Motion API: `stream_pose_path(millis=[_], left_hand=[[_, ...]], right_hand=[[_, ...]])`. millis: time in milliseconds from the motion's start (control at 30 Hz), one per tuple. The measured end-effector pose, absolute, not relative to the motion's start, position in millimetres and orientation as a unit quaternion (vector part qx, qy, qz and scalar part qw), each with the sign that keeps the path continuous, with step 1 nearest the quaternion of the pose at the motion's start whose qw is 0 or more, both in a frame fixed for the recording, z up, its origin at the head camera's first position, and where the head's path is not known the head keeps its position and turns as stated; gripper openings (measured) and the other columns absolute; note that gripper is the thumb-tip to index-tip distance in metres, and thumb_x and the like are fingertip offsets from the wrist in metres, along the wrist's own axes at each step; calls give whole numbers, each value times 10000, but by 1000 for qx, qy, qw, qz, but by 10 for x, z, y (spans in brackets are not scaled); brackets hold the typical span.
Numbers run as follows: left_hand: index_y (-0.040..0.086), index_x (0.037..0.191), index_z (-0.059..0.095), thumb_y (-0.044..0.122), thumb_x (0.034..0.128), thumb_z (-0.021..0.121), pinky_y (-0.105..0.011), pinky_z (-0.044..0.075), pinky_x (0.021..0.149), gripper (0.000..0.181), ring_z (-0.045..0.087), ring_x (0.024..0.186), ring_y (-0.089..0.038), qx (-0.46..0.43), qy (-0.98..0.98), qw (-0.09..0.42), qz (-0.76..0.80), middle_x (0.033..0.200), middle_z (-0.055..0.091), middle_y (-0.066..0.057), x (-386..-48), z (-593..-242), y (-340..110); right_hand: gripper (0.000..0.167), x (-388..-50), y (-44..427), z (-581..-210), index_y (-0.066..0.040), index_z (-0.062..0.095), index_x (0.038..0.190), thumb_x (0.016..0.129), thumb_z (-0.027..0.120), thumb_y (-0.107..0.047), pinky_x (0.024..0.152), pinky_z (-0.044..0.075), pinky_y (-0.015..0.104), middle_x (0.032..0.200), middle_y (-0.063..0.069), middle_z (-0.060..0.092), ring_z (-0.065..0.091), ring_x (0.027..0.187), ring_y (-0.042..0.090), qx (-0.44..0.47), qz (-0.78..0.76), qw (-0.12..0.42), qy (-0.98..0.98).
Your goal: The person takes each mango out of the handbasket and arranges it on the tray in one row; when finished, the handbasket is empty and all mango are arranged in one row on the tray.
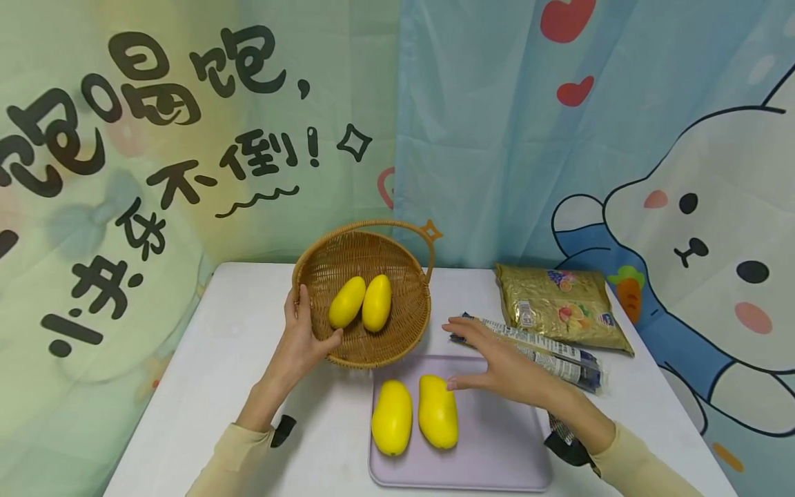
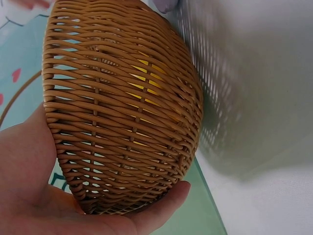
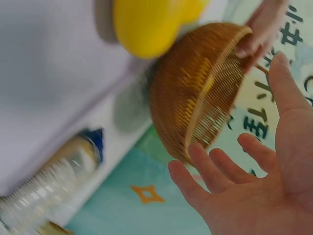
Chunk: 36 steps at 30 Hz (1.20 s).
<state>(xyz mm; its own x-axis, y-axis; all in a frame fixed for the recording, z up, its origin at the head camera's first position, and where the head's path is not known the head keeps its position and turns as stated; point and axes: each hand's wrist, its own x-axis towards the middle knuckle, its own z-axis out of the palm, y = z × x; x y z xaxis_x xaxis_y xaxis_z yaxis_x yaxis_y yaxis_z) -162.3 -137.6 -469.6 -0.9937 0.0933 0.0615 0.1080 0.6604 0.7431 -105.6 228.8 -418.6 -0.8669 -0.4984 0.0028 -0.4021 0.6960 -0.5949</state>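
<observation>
left hand (image 1: 301, 342) grips the side of a tilted wicker basket (image 1: 406, 304) at the centre of the frame, two yellow fruits (image 1: 348, 302) inside. right hand (image 1: 497, 366), fingers loosely spread, hovers at a lilac tray (image 1: 497, 449) at lower centre, thumb near one of the tray's two fruits (image 1: 438, 414). a long packet (image 1: 577, 362) and gold bag (image 1: 562, 310) lie at right.

The left hand (image 1: 299, 347) grips the tilted round brown wicker basket (image 1: 408, 310), two oblong yellow fruits (image 1: 348, 302) inside! The right hand (image 1: 502, 366), thumb apart from fingers, hangs near two more yellow fruits (image 1: 392, 421) on the rectangular lilac tray (image 1: 497, 445); behind, a shiny gold bag (image 1: 540, 297) lies on the white counter (image 1: 180, 414).
</observation>
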Motion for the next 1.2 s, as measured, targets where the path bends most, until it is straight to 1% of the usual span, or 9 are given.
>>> stream_pose_path(millis=[100, 200, 367, 600, 733, 833, 1033, 1100, 1200], left_hand=[[49, 1625, -68, 317, 903, 733, -526, 514, 1001, 1111, 443, 1373, -492, -54, -911, 6, -409, 1672, -112, -228, -1623, -4689, -1376], [55, 1624, -76, 309, 905, 732, -525, 516, 998, 1110, 442, 1374, -492, -54, -911, 3, -409, 1673, -115, -225, -1622, -4681, -1377], [58, 1625, -76, 311, 907, 731, -523, 520, 991, 1109, 444, 1371, -494, -53, -911, 6, -408, 1673, -112, -229, -1629, -4692, -1382], [55, 1626, -66, 317, 908, 731, -498, 553, 920, 1104, 504, 1310, -497, -54, -913, 9, -404, 1672, -97, -237, -1629, -4700, -1375], [54, 1626, -64, 316, 905, 735, -489, 556, 914, 1108, 506, 1310, -491, -54, -913, 11, -404, 1673, -97, -233, -1628, -4693, -1365], [55, 1626, -66, 313, 906, 737, -483, 560, 903, 1109, 508, 1309, -487, -55, -913, 12, -403, 1675, -98, -226, -1627, -4687, -1356], [49, 1624, -73, 303, 911, 731, -494, 550, 933, 1104, 489, 1330, -486, -54, -914, 13, -401, 1674, -104, -226, -1627, -4684, -1365], [49, 1624, -74, 300, 911, 731, -500, 543, 952, 1104, 476, 1343, -485, -54, -914, 11, -403, 1674, -109, -224, -1624, -4681, -1364], [53, 1624, -78, 296, 908, 734, -511, 529, 981, 1109, 460, 1358, -487, -54, -912, 9, -407, 1674, -115, -220, -1624, -4686, -1357]], right_hand=[[902, -1152, 2293, -4044, -249, 366, 1566, 824, 772, -560, 1087, 429, 592, 1630, 54, 336, 413, 1451, 326, -254, -301, 52, 918], [913, -1253, 2277, -3906, -230, 354, 1572, 829, 761, -571, 1098, 422, 585, 1628, 53, 335, 413, 1449, 315, -264, -295, 31, 918], [904, -1426, 2179, -3729, -214, 355, 1572, 842, 758, -563, 1108, 417, 573, 1620, 51, 346, 420, 1443, 295, -272, -284, 16, 919], [934, -1620, 1907, -3598, -213, 331, 1588, 840, 750, -584, 1078, 452, 553, 1634, 70, 311, 438, 1431, 316, -280, -261, 43, 923], [915, -1739, 1765, -3576, -219, 329, 1588, 853, 738, -581, 1043, 483, 540, 1637, 87, 295, 461, 1410, 331, -291, -246, 43, 924], [900, -1842, 1684, -3579, -211, 330, 1589, 868, 730, -570, 1040, 486, 537, 1642, 91, 283, 455, 1413, 333, -292, -242, 44, 924], [889, -2074, 1485, -3628, -182, 328, 1589, 883, 728, -545, 1109, 430, 535, 1642, 132, 274, 401, 1452, 337, -293, -239, 66, 924], [865, -2136, 1398, -3650, -153, 335, 1583, 898, 735, -497, 1111, 430, 523, 1630, 152, 291, 414, 1441, 345, -299, -236, 74, 922], [854, -2202, 1276, -3692, -107, 332, 1580, 908, 747, -433, 1082, 460, 500, 1618, 181, 302, 453, 1406, 361, -302, -223, 86, 923]])
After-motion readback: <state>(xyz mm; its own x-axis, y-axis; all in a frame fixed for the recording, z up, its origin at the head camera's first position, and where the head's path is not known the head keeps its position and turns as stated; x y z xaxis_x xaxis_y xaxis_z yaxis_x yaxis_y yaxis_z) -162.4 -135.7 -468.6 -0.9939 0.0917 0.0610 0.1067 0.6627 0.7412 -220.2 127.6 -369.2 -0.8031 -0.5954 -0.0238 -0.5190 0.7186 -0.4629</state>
